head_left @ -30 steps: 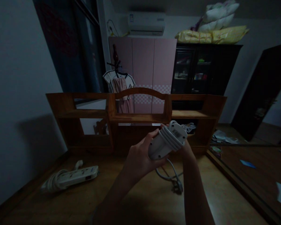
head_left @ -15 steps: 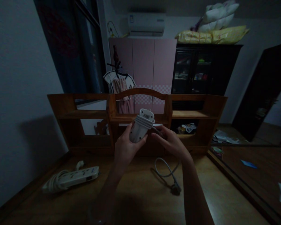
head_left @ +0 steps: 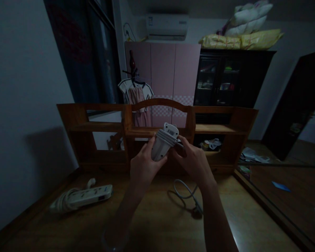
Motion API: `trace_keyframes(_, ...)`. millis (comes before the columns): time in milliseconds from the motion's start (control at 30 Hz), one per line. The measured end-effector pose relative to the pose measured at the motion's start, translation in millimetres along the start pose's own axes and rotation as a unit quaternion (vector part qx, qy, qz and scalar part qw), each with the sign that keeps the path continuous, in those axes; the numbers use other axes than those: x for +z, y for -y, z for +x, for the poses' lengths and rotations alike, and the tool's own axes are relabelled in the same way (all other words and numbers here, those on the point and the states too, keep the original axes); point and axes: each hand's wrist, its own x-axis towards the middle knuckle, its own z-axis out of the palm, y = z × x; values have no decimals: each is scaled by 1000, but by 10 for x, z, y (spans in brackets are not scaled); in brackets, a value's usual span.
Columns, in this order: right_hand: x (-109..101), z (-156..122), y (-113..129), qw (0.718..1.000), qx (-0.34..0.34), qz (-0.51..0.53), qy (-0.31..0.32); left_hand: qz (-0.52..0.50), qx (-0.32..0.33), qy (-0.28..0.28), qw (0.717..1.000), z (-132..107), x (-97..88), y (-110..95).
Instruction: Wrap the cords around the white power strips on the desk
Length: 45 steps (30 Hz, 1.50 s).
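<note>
At the left, in front of the wooden shelf's left side, a white extension lead is lying on the table, its own cable wound around one end, its white head sitting just behind it on the shelf side. Neither hand is touching it.

Next, before the shelf's middle, the left hand is clasping the lower body of a power strip, the thumb pressing along the near side and the fingers curling around the far side. The power strip is hanging above the table, its underside with the screws and label facing up. Its long axis is slanting: the lower end is sitting in the left palm, while the upper end is pointing right and toward the shelf. Grey coils are wrapping across that upper part, beyond the left grip.

Just right of the coils, the right hand is apparently pinching the cord between thumb and fingers where it is leaving the bundle, so this hand is the nearer one to the free length. Part of that length is hiding behind the right wrist; below, a loop is curving down to a plug in front of the shelf's right half. Whether the plug is touching the table, I cannot tell.
</note>
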Motion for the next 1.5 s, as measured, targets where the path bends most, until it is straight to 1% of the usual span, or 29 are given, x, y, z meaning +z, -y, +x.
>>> trace_keyframes(167,-24,-26,3,999,-7,-34,3,19,10,12,1000,-20,-14,-38)
trace_keyframes(367,-61,-37,-101,999,-27,-39,9,24,15,35,999,-24,-40,-73)
trace_keyframes(500,-93,-46,-141,999,-35,-40,8,17,33,32,999,-25,-27,-74)
trace_keyframes(633,-83,-53,-172,999,-36,-30,-10,13,49,19,999,-22,-2,-60)
trace_keyframes(800,-71,-36,-170,999,-31,-8,-14,-3,54,11,999,-23,38,-51)
trace_keyframes(900,-80,-22,-135,1000,-16,15,-6,-25,32,3,999,-22,79,-51)
trace_keyframes(1000,-76,-22,-116,998,-9,47,26,-83,-12,-16,996,-1,113,-36)
trace_keyframes(1100,-54,-30,-115,995,-13,72,63,-173,-53,-23,983,46,108,3)
trace_keyframes(1200,-30,-30,-90,994,-19,82,68,-234,-67,-22,970,89,84,54)
trace_keyframes(1267,-24,-29,-54,995,-22,82,61,-219,-80,-35,972,97,86,83)
trace_keyframes(1367,-21,-34,-8,996,-19,72,57,-144,-99,-56,983,77,126,99)
trace_keyframes(1500,-8,-49,-60,996,-15,56,62,-54,-93,-68,992,51,195,96)
